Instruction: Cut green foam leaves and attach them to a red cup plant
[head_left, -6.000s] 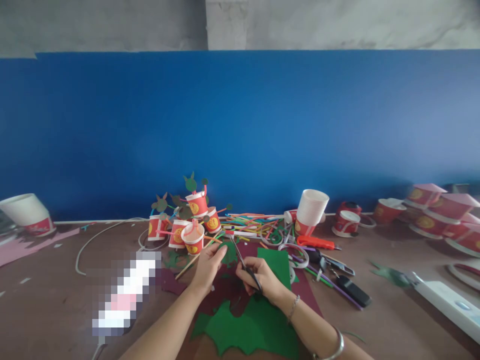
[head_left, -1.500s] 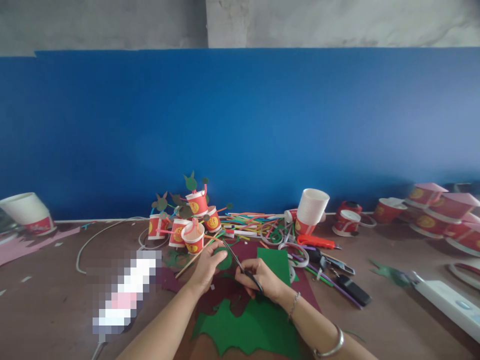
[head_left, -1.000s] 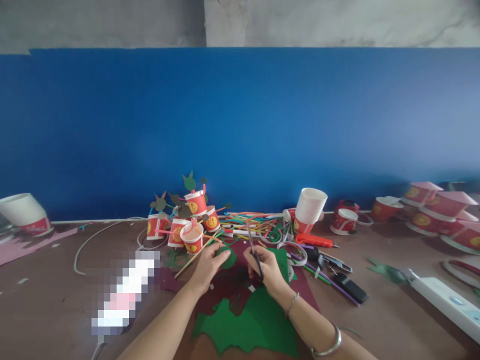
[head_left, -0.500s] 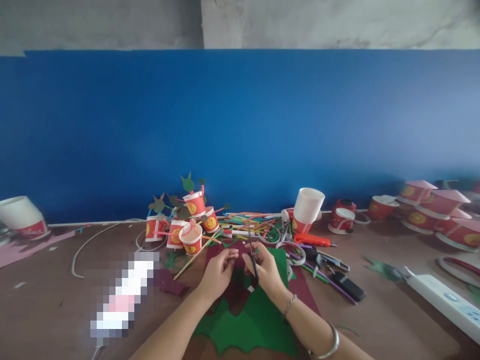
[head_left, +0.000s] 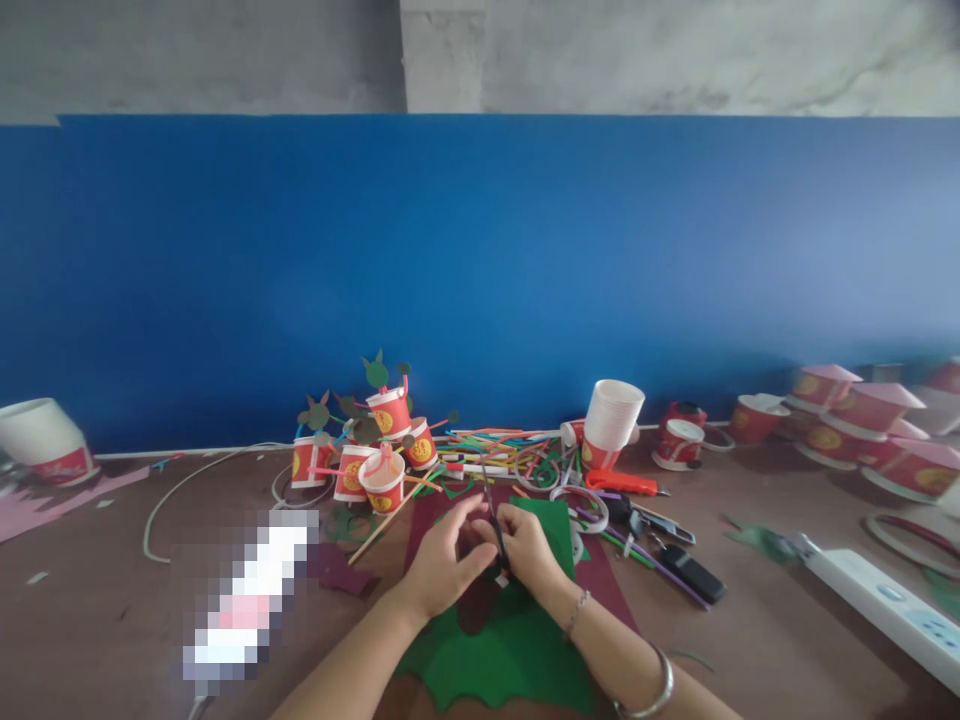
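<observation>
My right hand (head_left: 523, 543) is closed around dark-handled scissors (head_left: 497, 528), whose blades point away from me, up past the fingers. Close on the left, my left hand (head_left: 448, 558) is curled with its fingertips near the blades; whatever lies between its fingers is too small and dark to make out. Beneath both hands lies green paper (head_left: 495, 655) with a scalloped front edge, over dark red paper (head_left: 609, 590).
Decorated red paper cups (head_left: 382, 480) stand back left, beside colourful straws (head_left: 487, 440). A tall cup stack (head_left: 613, 420), an orange cutter (head_left: 622, 483), tape rolls and keys (head_left: 691, 573) lie right of centre. A white power strip (head_left: 885, 605) is far right.
My left hand has moved right, towards the scissors. The scissors and my right hand have shifted slightly left and lower, and the hands are closer together.
</observation>
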